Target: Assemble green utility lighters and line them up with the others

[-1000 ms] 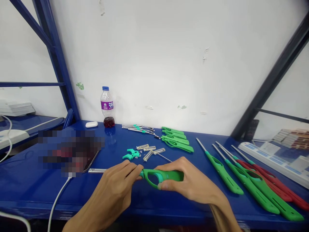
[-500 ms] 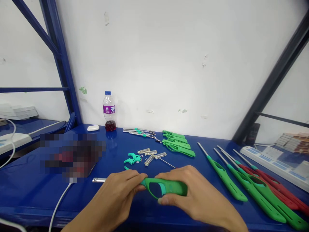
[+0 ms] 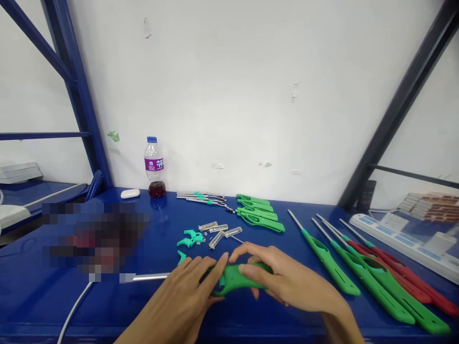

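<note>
While both hands are working above the front of the desk [image 3: 150, 310], the green lighter [image 3: 247, 278] is lying level between them, in the middle of the near side. From where I'm standing, the left hand [image 3: 186, 286] is bending over the front of the handle, its fingers wrapping the part nearest the metal tube [image 3: 152, 277], and the right hand [image 3: 283, 277] is gripping the rear, its thumb pressing on the green plastic. If the two hands are pushing unevenly, the handle could be twisting out of line or its shell could be springing apart at the seam; I can't tell whether that seam is fully closing. A drifting left wrist could also be nudging the turquoise trigger piece [image 3: 181, 257] just beyond its knuckles, and a slipping right finger could be scattering the clear fuel tanks [image 3: 216, 240] lying behind. The tube is pointing toward the person's left, its tip blurring out of sight, while the butt is facing right; the long axis is running sideways, roughly along the desk's front edge.
</note>
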Action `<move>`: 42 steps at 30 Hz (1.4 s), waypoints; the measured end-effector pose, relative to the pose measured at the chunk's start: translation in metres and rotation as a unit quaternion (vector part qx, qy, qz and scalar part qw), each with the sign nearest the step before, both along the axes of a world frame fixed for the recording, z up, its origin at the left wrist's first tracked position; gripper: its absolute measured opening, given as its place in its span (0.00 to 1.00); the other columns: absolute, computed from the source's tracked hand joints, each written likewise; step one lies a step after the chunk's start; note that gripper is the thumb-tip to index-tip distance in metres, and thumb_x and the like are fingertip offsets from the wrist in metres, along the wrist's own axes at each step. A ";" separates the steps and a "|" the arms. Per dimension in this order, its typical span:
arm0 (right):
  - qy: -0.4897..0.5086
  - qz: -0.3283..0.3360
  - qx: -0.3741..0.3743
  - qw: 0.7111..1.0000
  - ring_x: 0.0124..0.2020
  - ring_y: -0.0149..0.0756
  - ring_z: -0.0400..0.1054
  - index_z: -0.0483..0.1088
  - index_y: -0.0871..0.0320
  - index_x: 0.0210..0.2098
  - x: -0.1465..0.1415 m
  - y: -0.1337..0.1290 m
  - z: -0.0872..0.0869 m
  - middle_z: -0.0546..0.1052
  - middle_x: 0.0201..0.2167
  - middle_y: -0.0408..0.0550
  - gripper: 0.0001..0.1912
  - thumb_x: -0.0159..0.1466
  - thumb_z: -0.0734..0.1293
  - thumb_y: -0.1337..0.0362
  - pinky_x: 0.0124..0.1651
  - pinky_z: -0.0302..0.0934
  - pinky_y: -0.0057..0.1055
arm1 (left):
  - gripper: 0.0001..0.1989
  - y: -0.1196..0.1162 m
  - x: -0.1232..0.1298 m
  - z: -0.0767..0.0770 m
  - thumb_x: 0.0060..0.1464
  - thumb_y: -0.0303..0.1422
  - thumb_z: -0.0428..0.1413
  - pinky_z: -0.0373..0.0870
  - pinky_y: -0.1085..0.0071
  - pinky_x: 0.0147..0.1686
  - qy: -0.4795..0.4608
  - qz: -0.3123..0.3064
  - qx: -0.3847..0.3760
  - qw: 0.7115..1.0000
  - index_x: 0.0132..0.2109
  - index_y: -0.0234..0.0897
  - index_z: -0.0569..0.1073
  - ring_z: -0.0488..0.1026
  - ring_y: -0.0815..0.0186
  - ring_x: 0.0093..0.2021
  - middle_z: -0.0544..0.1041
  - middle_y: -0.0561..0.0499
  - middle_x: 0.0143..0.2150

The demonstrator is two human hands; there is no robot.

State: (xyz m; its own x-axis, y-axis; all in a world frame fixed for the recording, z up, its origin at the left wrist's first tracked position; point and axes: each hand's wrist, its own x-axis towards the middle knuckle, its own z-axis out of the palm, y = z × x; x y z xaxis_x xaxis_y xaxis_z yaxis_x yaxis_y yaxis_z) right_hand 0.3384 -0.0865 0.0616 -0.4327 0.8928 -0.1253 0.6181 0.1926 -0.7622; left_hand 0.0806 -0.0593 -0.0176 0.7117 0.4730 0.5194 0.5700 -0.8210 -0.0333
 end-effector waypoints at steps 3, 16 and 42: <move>0.005 -0.022 0.046 0.999 0.34 0.35 0.73 0.74 0.43 0.60 0.002 -0.005 0.000 0.82 0.43 0.42 0.20 0.72 0.66 0.46 0.40 0.65 0.29 | 0.28 0.000 -0.001 0.000 0.66 0.22 0.48 0.82 0.58 0.47 -0.029 0.017 0.021 0.999 0.70 0.42 0.61 0.83 0.54 0.50 0.82 0.44 0.54; -0.011 0.002 0.050 0.999 0.33 0.36 0.76 0.81 0.53 0.38 -0.002 -0.011 0.005 0.81 0.27 0.42 0.18 0.74 0.65 0.50 0.36 0.64 0.26 | 0.30 -0.012 0.000 0.009 0.68 0.36 0.57 0.81 0.60 0.43 -0.040 0.050 -0.049 0.997 0.72 0.51 0.58 0.81 0.51 0.53 0.80 0.47 0.58; 0.016 -0.192 0.135 0.972 0.38 0.42 0.77 0.71 0.54 0.39 0.066 0.022 -0.022 0.81 0.35 0.48 0.15 0.69 0.67 0.48 0.35 0.68 0.33 | 0.26 -0.020 0.019 0.016 0.65 0.24 0.56 0.75 0.49 0.61 0.013 0.018 -0.198 0.980 0.68 0.46 0.69 0.75 0.52 0.58 0.75 0.44 0.61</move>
State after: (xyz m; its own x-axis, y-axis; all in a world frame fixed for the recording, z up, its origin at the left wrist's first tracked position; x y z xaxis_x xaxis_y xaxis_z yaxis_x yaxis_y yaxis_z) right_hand 0.4047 -0.0641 0.0400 -0.0602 0.9878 0.1438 0.6600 0.1475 -0.7367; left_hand 0.0992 -0.0796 -0.0011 0.7016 0.6586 0.2722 0.6013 -0.7521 0.2699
